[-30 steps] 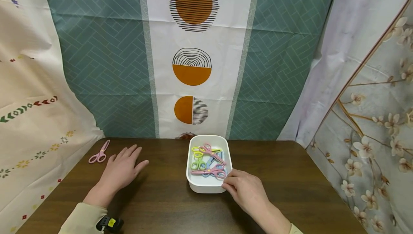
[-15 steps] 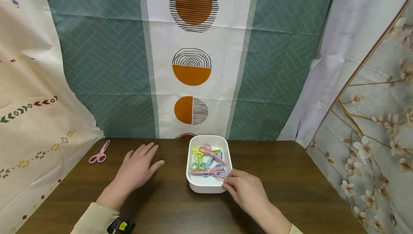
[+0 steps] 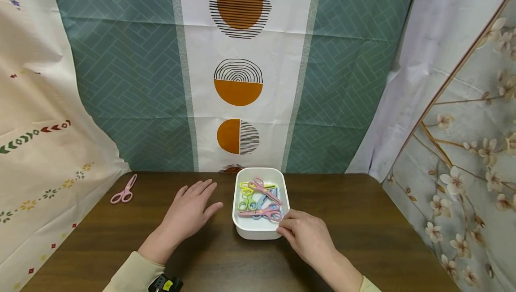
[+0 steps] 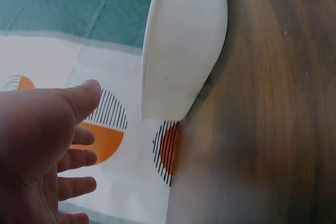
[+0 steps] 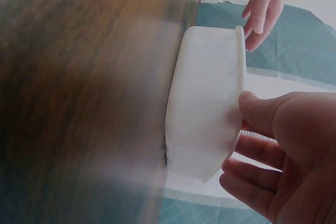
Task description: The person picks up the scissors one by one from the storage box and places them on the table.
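Observation:
A white plastic bin (image 3: 257, 234) stands on the table near its back edge. Inside lie several small scissors: pink scissors (image 3: 264, 190) on top, more pink scissors (image 3: 253, 213) across the front, green scissors (image 3: 249, 201), yellow and blue ones partly covered. My right hand (image 3: 307, 234) pinches the bin's near right rim between thumb and fingers, as the right wrist view also shows. Left of the bin my left hand (image 3: 188, 211) is held over the table, fingers extended and thumb spread toward the bin, holding nothing. Another pair of pink scissors (image 3: 126, 191) lies at the table's far left.
The dark wooden table (image 3: 342, 202) reaches back to a patterned green and white cloth (image 3: 153, 117). A cream cloth (image 3: 52, 162) hangs along the left side and a floral cloth (image 3: 459, 184) along the right. A black wrist strap (image 3: 166, 284) sits at my left sleeve.
My left hand has moved rightward from beside the pink scissors on the table toward the bin. My right hand stays on the rim, and the bin and scissors have not moved.

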The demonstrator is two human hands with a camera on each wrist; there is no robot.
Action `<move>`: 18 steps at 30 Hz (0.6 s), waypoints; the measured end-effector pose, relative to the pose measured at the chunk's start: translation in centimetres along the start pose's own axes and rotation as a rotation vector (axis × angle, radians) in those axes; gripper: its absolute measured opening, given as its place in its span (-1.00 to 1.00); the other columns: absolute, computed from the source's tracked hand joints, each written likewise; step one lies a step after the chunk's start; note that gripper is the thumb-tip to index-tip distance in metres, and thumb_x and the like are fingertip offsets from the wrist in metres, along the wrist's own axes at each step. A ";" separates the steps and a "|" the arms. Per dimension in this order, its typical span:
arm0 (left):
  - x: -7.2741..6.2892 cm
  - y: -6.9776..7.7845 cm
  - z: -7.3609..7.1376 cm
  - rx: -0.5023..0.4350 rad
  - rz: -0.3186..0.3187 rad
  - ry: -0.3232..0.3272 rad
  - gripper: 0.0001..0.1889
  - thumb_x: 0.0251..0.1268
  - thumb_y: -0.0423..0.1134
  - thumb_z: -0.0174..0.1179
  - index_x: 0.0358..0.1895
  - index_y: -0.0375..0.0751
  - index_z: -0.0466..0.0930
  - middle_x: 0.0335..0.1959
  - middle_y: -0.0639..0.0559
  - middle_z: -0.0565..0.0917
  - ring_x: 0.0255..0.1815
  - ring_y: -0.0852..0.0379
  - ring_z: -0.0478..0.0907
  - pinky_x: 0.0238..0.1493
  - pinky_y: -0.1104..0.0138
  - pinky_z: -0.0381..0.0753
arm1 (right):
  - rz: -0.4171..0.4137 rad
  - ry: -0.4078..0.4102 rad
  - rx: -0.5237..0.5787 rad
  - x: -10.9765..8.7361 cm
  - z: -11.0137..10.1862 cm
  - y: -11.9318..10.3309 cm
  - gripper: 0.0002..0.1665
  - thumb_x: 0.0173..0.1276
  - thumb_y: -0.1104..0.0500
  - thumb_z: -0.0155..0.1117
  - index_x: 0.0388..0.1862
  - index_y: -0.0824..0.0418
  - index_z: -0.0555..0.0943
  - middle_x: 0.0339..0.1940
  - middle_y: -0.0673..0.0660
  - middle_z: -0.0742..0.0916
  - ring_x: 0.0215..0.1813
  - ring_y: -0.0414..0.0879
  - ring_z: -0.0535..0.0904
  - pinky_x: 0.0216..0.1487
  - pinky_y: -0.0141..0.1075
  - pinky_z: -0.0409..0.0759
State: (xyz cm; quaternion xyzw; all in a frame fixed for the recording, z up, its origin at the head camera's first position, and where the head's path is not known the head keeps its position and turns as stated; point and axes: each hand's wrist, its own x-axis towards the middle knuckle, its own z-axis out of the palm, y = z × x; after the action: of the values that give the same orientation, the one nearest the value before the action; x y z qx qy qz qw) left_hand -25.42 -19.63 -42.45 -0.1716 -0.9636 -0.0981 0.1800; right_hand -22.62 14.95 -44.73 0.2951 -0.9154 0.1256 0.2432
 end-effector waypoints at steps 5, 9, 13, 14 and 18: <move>0.0 0.8 0.3 -0.006 0.016 -0.003 -0.28 0.58 0.16 0.36 0.56 -0.26 0.54 0.57 -0.24 0.53 0.59 -0.34 0.43 0.52 -0.36 0.31 | -0.003 0.000 -0.003 0.1 0.0 0.0 -0.90 0.35 0.02 0.69 -0.30 -0.06 0.88 -0.24 -0.17 0.76 -0.20 -0.21 0.69 -0.23 -0.21 0.69; 0.1 1.6 0.5 -0.018 0.038 -0.004 -0.29 0.57 0.15 0.37 0.56 -0.25 0.55 0.57 -0.22 0.54 0.60 -0.33 0.42 0.53 -0.36 0.30 | 0.003 -0.005 -0.003 0.1 -0.1 0.0 -0.90 0.35 0.02 0.69 -0.30 -0.06 0.88 -0.24 -0.17 0.76 -0.20 -0.21 0.69 -0.23 -0.20 0.69; 0.5 2.6 0.6 -0.030 0.072 0.000 -0.30 0.56 0.13 0.39 0.55 -0.23 0.56 0.56 -0.20 0.54 0.59 -0.30 0.43 0.55 -0.35 0.28 | 0.005 -0.002 -0.002 0.1 -0.1 0.0 -0.90 0.34 0.02 0.69 -0.31 -0.07 0.87 -0.26 -0.18 0.75 -0.22 -0.22 0.68 -0.24 -0.20 0.69; 0.5 2.9 0.6 -0.034 0.080 -0.001 -0.30 0.55 0.13 0.40 0.55 -0.22 0.56 0.56 -0.19 0.54 0.60 -0.29 0.43 0.55 -0.35 0.27 | 0.006 -0.001 -0.002 0.1 -0.1 0.0 -0.90 0.34 0.02 0.69 -0.31 -0.07 0.87 -0.26 -0.18 0.75 -0.22 -0.22 0.68 -0.23 -0.20 0.69; 0.8 3.9 0.7 -0.033 0.099 -0.018 -0.31 0.53 0.12 0.42 0.55 -0.20 0.57 0.56 -0.17 0.55 0.60 -0.28 0.43 0.56 -0.35 0.26 | 0.004 0.002 -0.001 0.1 0.0 0.0 -0.90 0.34 0.03 0.69 -0.31 -0.07 0.87 -0.26 -0.19 0.74 -0.22 -0.23 0.67 -0.24 -0.21 0.68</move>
State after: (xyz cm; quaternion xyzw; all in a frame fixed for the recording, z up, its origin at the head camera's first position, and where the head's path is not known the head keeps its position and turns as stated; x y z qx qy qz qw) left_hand -24.92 -15.64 -42.33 -0.2229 -0.9538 -0.1036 0.1729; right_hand -22.64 14.91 -44.69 0.2929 -0.9159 0.1259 0.2440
